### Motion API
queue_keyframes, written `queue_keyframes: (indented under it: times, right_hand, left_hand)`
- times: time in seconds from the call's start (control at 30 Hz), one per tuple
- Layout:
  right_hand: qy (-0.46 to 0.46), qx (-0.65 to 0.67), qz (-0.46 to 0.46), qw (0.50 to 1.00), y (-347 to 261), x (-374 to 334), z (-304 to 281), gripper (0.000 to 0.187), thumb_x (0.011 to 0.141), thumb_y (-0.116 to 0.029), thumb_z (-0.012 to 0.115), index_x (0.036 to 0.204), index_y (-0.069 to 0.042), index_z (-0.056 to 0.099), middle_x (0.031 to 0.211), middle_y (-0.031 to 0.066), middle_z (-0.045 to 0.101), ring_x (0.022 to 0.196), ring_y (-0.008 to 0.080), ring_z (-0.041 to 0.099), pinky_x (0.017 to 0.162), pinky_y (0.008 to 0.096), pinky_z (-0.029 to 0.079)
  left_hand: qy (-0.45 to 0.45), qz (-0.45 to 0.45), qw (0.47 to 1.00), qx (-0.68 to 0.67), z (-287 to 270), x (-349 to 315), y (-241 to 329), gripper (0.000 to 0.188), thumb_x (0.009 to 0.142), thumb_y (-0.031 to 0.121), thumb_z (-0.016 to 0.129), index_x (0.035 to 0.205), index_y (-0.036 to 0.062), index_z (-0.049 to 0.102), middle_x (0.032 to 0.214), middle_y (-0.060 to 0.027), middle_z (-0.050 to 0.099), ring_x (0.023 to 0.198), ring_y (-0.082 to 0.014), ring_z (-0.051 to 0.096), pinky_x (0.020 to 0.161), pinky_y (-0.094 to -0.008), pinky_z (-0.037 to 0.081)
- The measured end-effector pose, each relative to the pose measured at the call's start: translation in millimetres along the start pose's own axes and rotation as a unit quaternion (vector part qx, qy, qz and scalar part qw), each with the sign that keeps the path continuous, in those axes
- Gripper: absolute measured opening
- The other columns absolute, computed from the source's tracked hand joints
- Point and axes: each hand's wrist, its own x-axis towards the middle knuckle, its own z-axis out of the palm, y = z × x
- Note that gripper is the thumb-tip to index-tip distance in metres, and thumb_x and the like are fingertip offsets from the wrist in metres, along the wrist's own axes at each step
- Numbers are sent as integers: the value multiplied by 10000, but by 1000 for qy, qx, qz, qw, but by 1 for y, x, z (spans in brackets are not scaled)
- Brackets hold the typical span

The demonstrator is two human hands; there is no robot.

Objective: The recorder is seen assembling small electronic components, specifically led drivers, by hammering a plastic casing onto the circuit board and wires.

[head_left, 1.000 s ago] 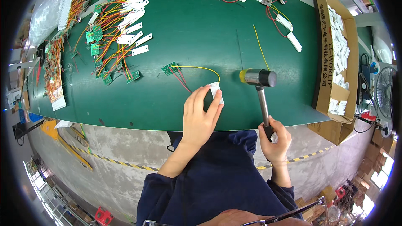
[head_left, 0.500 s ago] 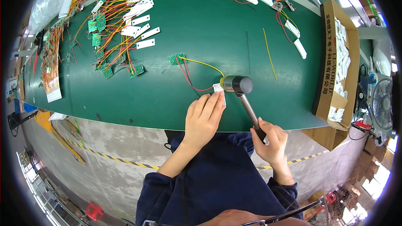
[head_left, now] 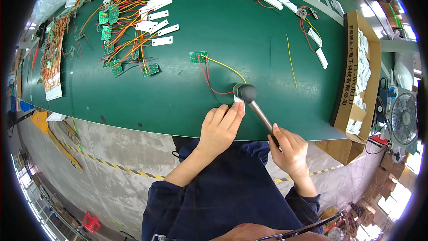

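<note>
My right hand (head_left: 290, 149) is closed around the handle of a mallet (head_left: 263, 118) with a dark, rounded head. That head is over the far end of a small white plastic piece (head_left: 240, 107) and hides it; I cannot tell whether they touch. With fingers together, my left hand (head_left: 220, 127) holds the piece's near part at the table top. Red and yellow wires (head_left: 227, 68) run from a small green circuit board (head_left: 198, 57) toward the piece's covered end.
At the far left of the green table (head_left: 178, 93) lie wired circuit boards (head_left: 113, 14) with white strips (head_left: 162, 41). More wired white pieces (head_left: 321, 58) and a loose yellow wire (head_left: 291, 61) lie right. A cardboard box (head_left: 343, 76) of white parts stands at the right edge.
The mallet head has moved slightly left relative to the white piece and now covers its far end. My left hand stays on the piece. The whole view has shifted a little.
</note>
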Motion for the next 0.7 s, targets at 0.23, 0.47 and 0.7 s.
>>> queue_keyframes:
  times: [0.23, 0.47, 0.7]
  right_hand:
    - [68, 66, 37, 995, 4, -6, 1, 312, 638, 69, 736, 918, 34, 603, 800, 146, 666, 587, 225, 639, 533, 277, 494]
    - [139, 99, 153, 973, 16, -27, -7, 315, 681, 90, 726, 965, 77, 589, 853, 194, 663, 690, 228, 673, 632, 280, 523]
    - [175, 118, 224, 951, 22, -43, -10, 300, 700, 80, 716, 976, 77, 597, 799, 147, 655, 631, 164, 634, 578, 240, 488]
  left_hand:
    - [-17, -37, 999, -34, -2, 2, 0, 323, 743, 122, 700, 1046, 39, 626, 1043, -58, 583, 876, -217, 559, 736, -335, 433]
    - [-61, -99, 991, -62, -13, 24, -4, 547, 690, 204, 750, 1184, 70, 556, 1199, -89, 527, 1073, -281, 513, 875, -399, 404]
    - [-95, -74, 989, -81, -13, 44, -7, 539, 653, 139, 773, 1147, 61, 570, 1090, -91, 531, 972, -276, 532, 842, -385, 425]
